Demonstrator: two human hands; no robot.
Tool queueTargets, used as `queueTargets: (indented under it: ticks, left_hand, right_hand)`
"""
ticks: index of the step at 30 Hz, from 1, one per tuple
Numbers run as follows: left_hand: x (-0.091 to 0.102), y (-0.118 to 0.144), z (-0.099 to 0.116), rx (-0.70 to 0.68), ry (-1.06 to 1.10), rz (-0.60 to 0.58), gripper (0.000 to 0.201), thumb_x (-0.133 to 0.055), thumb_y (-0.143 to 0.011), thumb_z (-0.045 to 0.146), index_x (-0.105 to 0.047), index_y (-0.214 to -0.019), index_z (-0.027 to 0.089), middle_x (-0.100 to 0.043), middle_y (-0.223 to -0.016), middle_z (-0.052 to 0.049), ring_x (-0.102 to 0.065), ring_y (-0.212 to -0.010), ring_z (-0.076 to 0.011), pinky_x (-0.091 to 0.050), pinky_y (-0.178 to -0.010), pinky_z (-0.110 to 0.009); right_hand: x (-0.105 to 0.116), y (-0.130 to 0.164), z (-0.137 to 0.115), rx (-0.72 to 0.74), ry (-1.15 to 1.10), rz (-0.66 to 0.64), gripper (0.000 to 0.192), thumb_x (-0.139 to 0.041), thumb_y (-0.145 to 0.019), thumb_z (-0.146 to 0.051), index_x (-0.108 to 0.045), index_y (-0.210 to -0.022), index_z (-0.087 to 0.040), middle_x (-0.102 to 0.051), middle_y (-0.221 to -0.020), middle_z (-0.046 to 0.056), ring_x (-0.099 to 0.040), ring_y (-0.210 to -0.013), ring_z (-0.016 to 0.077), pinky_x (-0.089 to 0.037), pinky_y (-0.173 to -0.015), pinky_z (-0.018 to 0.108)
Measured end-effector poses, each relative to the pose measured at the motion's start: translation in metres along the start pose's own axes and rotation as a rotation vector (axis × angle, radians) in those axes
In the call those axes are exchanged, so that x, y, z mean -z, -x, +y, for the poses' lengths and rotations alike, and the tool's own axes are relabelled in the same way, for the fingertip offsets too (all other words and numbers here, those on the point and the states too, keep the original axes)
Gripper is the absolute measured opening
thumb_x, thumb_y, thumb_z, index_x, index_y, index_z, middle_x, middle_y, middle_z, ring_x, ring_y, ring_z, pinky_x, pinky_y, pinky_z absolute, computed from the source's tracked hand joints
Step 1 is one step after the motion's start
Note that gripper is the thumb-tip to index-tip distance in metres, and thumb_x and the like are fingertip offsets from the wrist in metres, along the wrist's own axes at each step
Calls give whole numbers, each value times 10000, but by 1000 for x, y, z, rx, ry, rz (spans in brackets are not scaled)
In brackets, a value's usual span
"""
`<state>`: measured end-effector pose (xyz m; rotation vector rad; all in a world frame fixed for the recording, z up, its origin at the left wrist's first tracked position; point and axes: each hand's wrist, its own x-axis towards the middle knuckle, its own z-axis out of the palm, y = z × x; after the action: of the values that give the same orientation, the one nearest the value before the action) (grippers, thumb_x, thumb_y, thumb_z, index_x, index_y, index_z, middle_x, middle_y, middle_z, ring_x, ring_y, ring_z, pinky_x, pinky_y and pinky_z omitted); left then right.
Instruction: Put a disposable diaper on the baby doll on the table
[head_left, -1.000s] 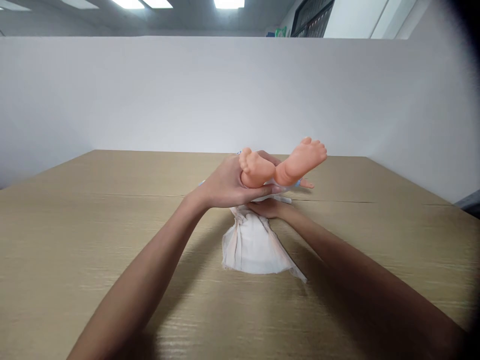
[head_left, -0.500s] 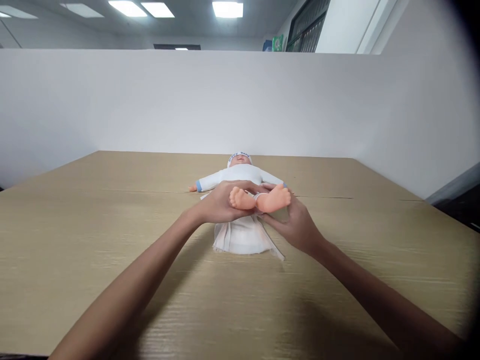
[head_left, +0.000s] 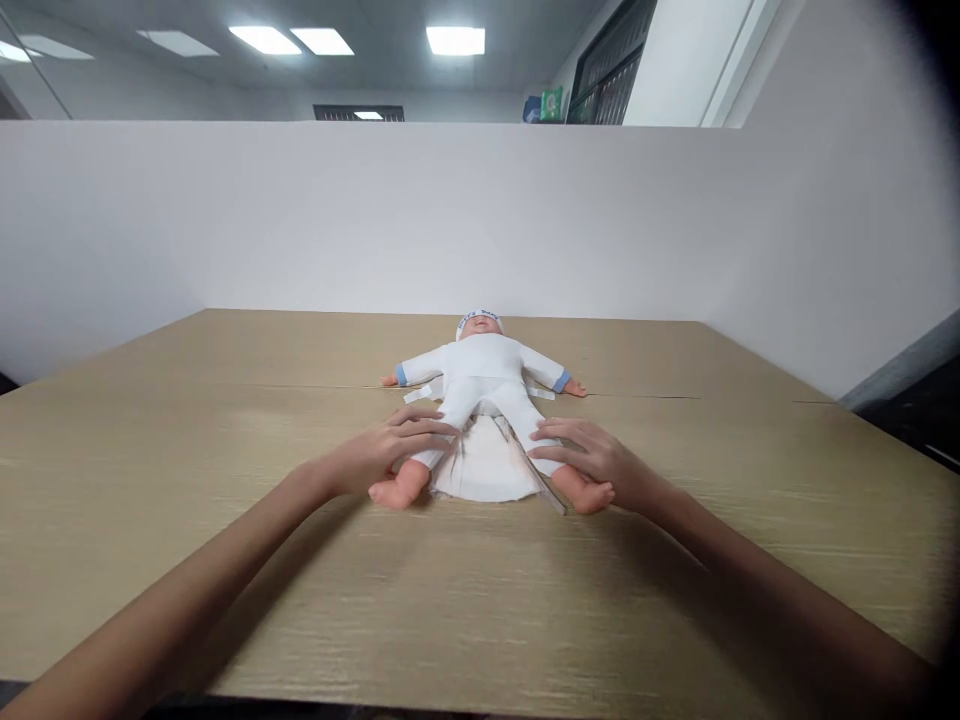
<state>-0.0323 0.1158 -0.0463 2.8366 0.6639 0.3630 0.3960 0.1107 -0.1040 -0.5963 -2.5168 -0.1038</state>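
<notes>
While the doll [head_left: 481, 360] lies on the table [head_left: 480, 600], head toward twelve o'clock, my left hand [head_left: 390, 450] rests over it at seven and my right hand [head_left: 594, 455] at five, fingers loosely parted; with the thumbs hidden, I can't tell whether either grips. I'd do best pressing lightly, legs [head_left: 515, 408] evenly apart, so the white diaper [head_left: 489, 472] spread between them toward six o'clock lies flat and uncreased.

This looks like a room for work, a bit like an office, but I can't tell which kind. Bright flat lights [head_left: 455, 41] shine from the ceiling [head_left: 390, 25], and a plain white wall [head_left: 450, 220] stands behind a big wooden table [head_left: 225, 560]. A dark window with bars [head_left: 611, 65] is far off on the right.
</notes>
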Motion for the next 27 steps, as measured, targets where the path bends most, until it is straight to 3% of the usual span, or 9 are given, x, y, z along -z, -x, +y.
queueTargets:
  ticks: [5,13,17,22,25,27]
  left_hand:
    - [-11,3,-2,23,-38,-7,891,-680,-823,-28,-588,-1630,338,-609,-1666,-76,-463,-1605,-363,-486,-1282,-605]
    - [-7,3,7,30,-44,-52,930,-590,-834,-86,-541,-1663,333,-550,-1721,-66,-437,-1632,-345,-487,-1284,-569]
    - [-3,-1,12,84,43,-57,650,-531,-1040,61,-601,-1613,358,-573,-1702,-37,-408,-1646,-309,-491,-1276,-518]
    - [-5,-12,31,207,61,-23,366,-521,-1122,300,-688,-1448,290,-659,-1576,-49,-506,-1485,-329,-481,-1235,-511]
    - [-14,-22,46,290,6,20,482,-689,-1023,604,-676,-1341,242,-708,-1377,-106,-537,-1343,-381,-518,-1121,-533]
    - [-23,-29,55,343,-82,26,568,-772,-934,658,-655,-1278,222,-687,-1342,-124,-529,-1298,-404,-507,-1094,-561]
  right_hand:
    - [-5,0,-1,9,80,-47,466,-511,-1036,-46,-750,-1365,-273,-696,-1510,109,-629,-1460,265,-568,-1186,505]
    - [-4,-4,-10,-15,102,-107,580,-486,-920,62,-750,-1338,-243,-680,-1496,123,-628,-1449,273,-581,-1171,525]
    - [3,-5,-12,-33,7,-122,601,-467,-949,53,-739,-1391,-250,-672,-1511,124,-634,-1442,262,-582,-1179,520]
    - [18,-7,-13,-167,-216,-170,638,-380,-1009,24,-740,-1425,-298,-654,-1578,72,-623,-1481,208,-552,-1229,452]
    - [24,-13,-25,-245,-276,-176,513,-399,-1102,-91,-724,-1448,-287,-693,-1535,71,-650,-1448,221,-531,-1251,463]
    - [21,-17,-38,-275,-199,-175,402,-513,-1142,-267,-676,-1509,-275,-689,-1525,104,-637,-1449,275,-531,-1240,518]
